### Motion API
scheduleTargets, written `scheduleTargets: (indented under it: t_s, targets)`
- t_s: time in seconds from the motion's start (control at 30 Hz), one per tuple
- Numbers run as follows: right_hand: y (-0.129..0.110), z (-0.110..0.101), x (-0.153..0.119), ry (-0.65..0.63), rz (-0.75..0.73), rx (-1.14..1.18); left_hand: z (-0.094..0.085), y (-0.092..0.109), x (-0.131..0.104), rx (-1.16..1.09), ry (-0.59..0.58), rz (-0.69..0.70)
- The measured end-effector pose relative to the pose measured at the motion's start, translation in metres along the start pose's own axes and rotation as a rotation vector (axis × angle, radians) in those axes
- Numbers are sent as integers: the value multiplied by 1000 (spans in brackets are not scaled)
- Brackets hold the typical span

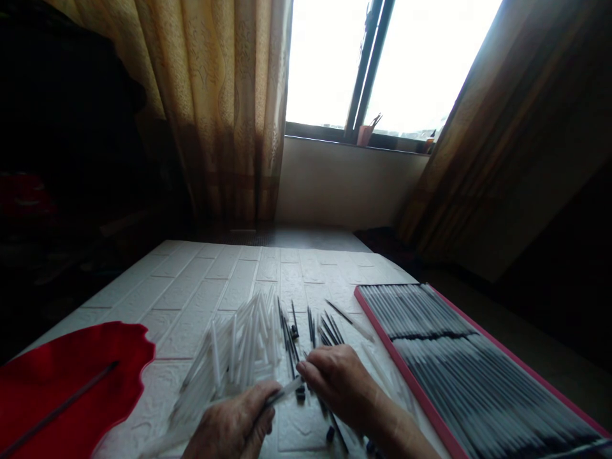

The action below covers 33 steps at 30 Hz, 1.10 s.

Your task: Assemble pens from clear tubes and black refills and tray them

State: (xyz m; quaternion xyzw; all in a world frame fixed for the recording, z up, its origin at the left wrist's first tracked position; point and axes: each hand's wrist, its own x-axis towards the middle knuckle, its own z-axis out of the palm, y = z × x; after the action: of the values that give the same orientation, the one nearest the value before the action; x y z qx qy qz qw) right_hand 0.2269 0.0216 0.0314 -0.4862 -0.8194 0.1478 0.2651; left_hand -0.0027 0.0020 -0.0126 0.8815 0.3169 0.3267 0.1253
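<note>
White brick-patterned table (201,287): near its front edge, both hands pinch one clear pen tube (285,391), left hand (234,424) at its near end, right hand (337,379) at its far end, beside loose tubes (239,350); a red tray (473,382) of pens lies right.

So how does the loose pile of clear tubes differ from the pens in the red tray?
The clear plastic tubes lie scattered and crossing on the white brick-pattern mat; the pens in the red-rimmed tray lie parallel in tidy rows. The tubes look pale and empty, the tray pens dark inside. Both are slim and straight.
</note>
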Motion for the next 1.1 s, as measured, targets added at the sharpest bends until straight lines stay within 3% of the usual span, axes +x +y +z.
scheduleTargets:
  t_s: [0.2, 0.43, 0.83, 1.1]
  targets:
    - [-1, -4, 1, -113, 97, 68, 0, 1, 4, -14, -2, -11]
    - [-4, -21, -2, -127, 112, 381, 1, 0, 1, -35, 20, -36]
    - [-9, -24, -1, -162, 121, 246, -1, 4, 1, -6, 15, -25]
    - [-6, -17, -1, -208, 118, 284, 0, 2, 3, -53, -30, -9]
